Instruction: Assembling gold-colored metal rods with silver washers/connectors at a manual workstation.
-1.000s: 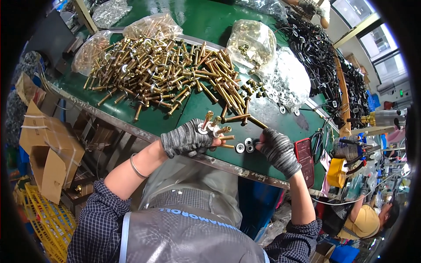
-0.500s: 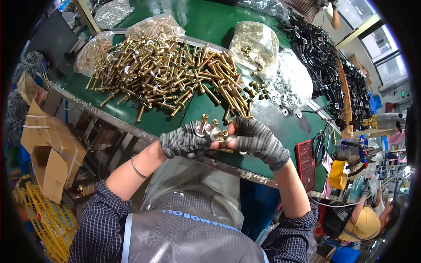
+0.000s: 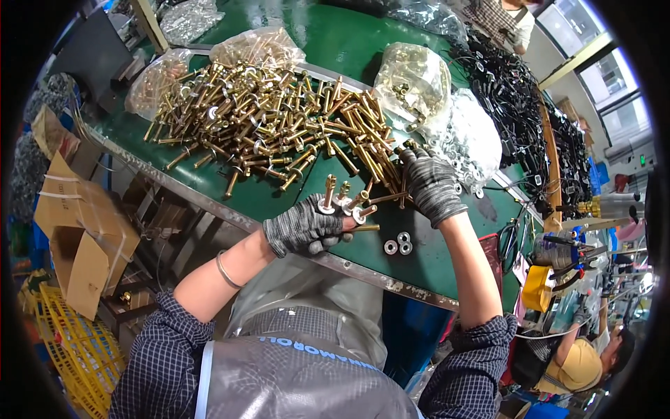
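Observation:
My left hand (image 3: 306,227), in a grey striped fingerless glove, is closed around several brass-coloured bolts (image 3: 329,190). They stick up between my fingers, with silver washers (image 3: 341,199) on their shafts. My right hand (image 3: 431,183), gloved the same way, is stretched over some small brass nuts (image 3: 410,145) at the right end of the bolt pile (image 3: 244,115). Its fingers reach forward among the nuts, and the fingertips are partly hidden. On the green table (image 3: 328,255) between my hands and the table's front edge lie three loose washers (image 3: 391,247).
A clear bag of nuts (image 3: 412,80) and a white bag with spilled washers (image 3: 469,129) stand beyond my right hand. Black cables (image 3: 502,91) are heaped farther right. Scissors (image 3: 513,244) and a yellow tape roll (image 3: 536,288) are beyond my right forearm. A co-worker (image 3: 579,363) sits at lower right.
My right hand has left the bolts held in my left hand and moved up and right to the nuts. The three loose washers now show. My left hand still holds the bolts.

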`<state>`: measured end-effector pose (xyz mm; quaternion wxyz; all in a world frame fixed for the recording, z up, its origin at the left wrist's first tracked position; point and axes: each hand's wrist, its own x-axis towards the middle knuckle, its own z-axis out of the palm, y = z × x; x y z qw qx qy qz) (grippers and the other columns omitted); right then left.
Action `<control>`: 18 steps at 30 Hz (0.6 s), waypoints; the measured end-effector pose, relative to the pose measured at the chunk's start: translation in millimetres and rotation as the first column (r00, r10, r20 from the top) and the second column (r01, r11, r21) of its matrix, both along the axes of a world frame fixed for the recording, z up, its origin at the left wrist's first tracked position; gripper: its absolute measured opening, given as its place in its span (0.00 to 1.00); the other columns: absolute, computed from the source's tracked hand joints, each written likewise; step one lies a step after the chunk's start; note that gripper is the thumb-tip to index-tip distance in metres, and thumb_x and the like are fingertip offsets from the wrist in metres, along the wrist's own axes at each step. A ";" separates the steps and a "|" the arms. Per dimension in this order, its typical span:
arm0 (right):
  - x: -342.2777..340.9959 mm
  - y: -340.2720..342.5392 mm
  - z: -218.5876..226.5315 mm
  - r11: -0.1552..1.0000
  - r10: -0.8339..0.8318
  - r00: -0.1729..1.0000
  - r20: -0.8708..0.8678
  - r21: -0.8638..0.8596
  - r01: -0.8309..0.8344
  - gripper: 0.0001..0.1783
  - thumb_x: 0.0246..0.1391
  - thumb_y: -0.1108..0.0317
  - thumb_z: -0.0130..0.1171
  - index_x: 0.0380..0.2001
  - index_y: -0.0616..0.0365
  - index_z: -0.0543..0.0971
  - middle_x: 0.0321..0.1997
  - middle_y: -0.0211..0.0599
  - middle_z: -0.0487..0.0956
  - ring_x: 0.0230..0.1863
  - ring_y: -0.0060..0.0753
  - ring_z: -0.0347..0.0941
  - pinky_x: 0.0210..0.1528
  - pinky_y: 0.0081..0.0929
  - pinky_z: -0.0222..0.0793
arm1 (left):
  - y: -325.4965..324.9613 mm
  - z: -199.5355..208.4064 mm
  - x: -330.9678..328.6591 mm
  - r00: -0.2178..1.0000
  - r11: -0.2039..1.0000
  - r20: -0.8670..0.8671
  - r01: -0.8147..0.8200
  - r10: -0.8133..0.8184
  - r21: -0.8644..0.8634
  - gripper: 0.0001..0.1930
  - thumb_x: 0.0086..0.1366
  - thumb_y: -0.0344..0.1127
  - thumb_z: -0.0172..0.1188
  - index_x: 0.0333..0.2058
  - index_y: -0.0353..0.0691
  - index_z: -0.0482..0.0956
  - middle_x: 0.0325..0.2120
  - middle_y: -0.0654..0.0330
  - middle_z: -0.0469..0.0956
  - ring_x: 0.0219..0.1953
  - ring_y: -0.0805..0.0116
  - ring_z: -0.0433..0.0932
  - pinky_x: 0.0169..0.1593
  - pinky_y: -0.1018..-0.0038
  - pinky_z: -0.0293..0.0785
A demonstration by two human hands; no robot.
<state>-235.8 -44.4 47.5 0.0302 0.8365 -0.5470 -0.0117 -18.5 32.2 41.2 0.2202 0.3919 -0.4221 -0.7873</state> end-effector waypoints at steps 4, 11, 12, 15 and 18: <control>-6.4 -0.2 -5.2 0.997 0.073 0.997 -0.041 -0.034 -0.074 0.15 0.47 0.66 0.46 0.41 0.52 0.69 0.39 0.45 0.71 0.39 0.42 0.70 0.40 0.36 0.66 | 0.5 -7.5 -4.2 0.996 0.996 0.012 -0.084 0.084 0.036 0.11 0.55 0.40 0.54 0.31 0.38 0.74 0.14 0.68 0.68 0.13 0.85 0.61 0.14 0.89 0.56; -35.7 2.3 -31.0 0.998 0.054 0.869 0.491 -0.016 -0.052 0.13 0.42 0.74 0.53 0.36 0.55 0.72 0.29 0.43 0.73 0.30 0.37 0.71 0.30 0.29 0.67 | -2.2 -3.6 -7.9 0.998 0.998 -0.012 -0.056 0.056 -0.008 0.11 0.55 0.40 0.54 0.33 0.40 0.74 0.15 0.69 0.69 0.12 0.85 0.62 0.13 0.89 0.57; -22.0 8.7 -20.5 0.997 0.019 0.701 0.713 0.038 -0.066 0.13 0.42 0.75 0.53 0.35 0.56 0.72 0.28 0.42 0.73 0.28 0.35 0.71 0.29 0.27 0.67 | -0.9 -5.2 -6.2 0.999 0.999 0.007 -0.045 0.045 -0.009 0.11 0.55 0.39 0.54 0.33 0.39 0.74 0.15 0.69 0.69 0.13 0.86 0.62 0.13 0.89 0.55; 10.9 48.9 27.8 0.959 0.149 0.615 0.774 0.038 -0.280 0.10 0.41 0.78 0.54 0.31 0.60 0.73 0.24 0.38 0.72 0.26 0.30 0.70 0.28 0.22 0.66 | 3.1 -4.9 -3.9 0.997 0.997 0.001 -0.079 0.079 -0.018 0.11 0.55 0.39 0.54 0.33 0.40 0.74 0.15 0.69 0.69 0.13 0.86 0.62 0.12 0.89 0.55; 19.1 64.5 23.6 0.956 0.104 0.545 0.832 0.068 -0.287 0.08 0.41 0.79 0.54 0.29 0.62 0.73 0.24 0.37 0.73 0.26 0.30 0.70 0.29 0.24 0.66 | 1.2 -3.9 -5.7 0.999 0.998 0.004 -0.047 0.047 -0.047 0.11 0.55 0.39 0.54 0.33 0.40 0.74 0.16 0.69 0.69 0.13 0.86 0.62 0.13 0.89 0.56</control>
